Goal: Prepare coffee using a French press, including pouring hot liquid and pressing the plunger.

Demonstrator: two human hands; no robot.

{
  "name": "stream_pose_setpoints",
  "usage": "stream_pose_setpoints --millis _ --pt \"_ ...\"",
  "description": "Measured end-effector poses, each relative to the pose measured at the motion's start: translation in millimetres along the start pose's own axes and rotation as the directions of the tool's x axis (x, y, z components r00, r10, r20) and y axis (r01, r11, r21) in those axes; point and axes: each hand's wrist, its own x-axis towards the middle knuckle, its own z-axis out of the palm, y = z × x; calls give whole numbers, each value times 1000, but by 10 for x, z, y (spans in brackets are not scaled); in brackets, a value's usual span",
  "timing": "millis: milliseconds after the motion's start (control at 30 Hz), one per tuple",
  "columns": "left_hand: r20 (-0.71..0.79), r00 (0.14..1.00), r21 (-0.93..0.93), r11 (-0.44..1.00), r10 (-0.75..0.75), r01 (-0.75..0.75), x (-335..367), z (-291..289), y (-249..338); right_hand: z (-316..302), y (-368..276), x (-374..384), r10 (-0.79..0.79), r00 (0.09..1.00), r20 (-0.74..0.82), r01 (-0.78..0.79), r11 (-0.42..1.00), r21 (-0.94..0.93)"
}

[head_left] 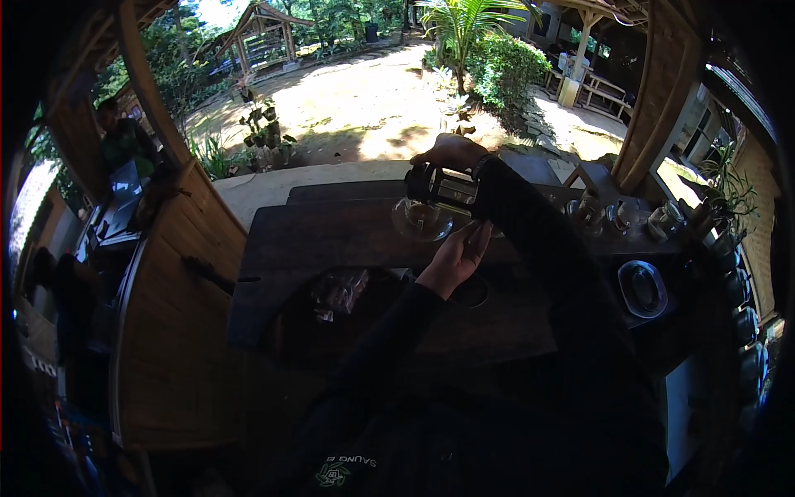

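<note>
Over the dark wooden table, my right hand (452,154) is closed around the top side of a clear glass pot with dark ends (454,188), which is tipped almost onto its side. Its left end lies above a clear glass cup on a glass saucer (411,217). Whether liquid is flowing cannot be made out. My left hand (455,262) comes up from below, fingers together, with the fingertips against the pot's dark lower right end. My right forearm reaches across from the right in a black sleeve.
A clear bag of small pieces (339,291) lies on the table (281,236) left of my left arm. Several glass vessels (621,217) stand at the right, beyond an oval clear-rimmed dish (643,289). A wooden partition (178,306) rises at left; a person (126,141) is behind it.
</note>
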Motion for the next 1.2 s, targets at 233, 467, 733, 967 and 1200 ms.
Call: stream_pose_setpoints --millis 233,467,733,967,1200 --pt "-22 999 -47 999 -28 27 -77 -39 19 -39 160 -224 -181 982 -62 187 974 125" --pt "7 1000 -25 999 -21 22 -117 1 -61 66 288 -132 -32 997 -72 49 970 238" --pt "28 999 -57 998 -22 24 -109 40 -118 -37 270 -268 -169 983 -64 180 947 265" --pt "53 999 -21 1000 -7 8 -94 43 -141 -21 300 -183 -247 968 -51 252 942 220" --pt "197 979 96 993 55 -75 -91 82 -66 94 365 94 -27 996 -80 30 999 30"
